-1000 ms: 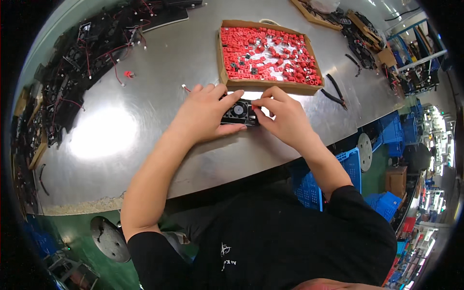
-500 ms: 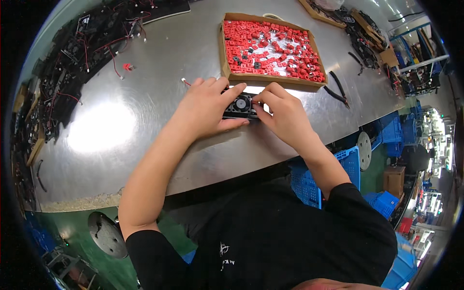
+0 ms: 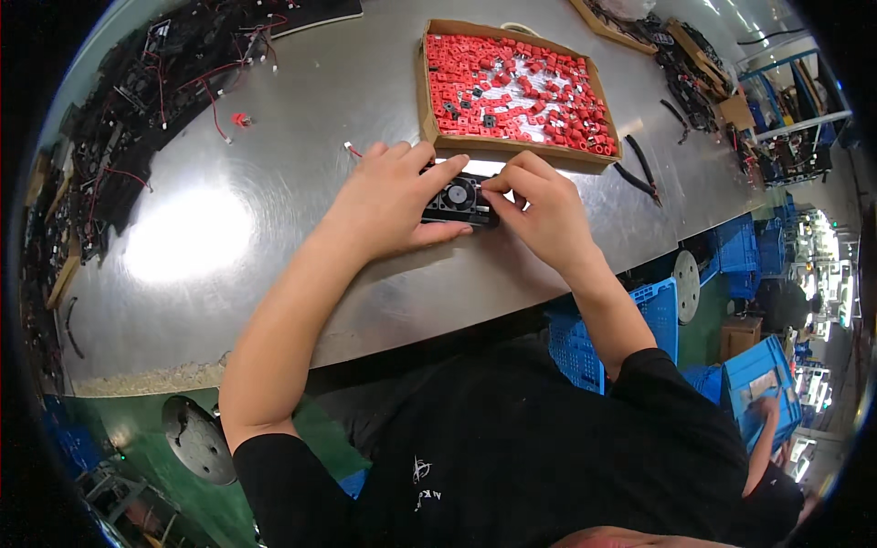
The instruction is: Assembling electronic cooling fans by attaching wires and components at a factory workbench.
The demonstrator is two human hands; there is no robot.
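- Head view: where's the fan (image 3: 459, 197)?
- Twelve o'clock. The left hand (image 3: 388, 196) clasps it from nine o'clock; the right hand (image 3: 541, 208), at three, bunches its fingertips at that end. I can't tell if they hold anything.
- What's changed?
- Since half a second ago, a co-worker's arm (image 3: 762, 443) has appeared by the blue crate (image 3: 744, 373), four o'clock.
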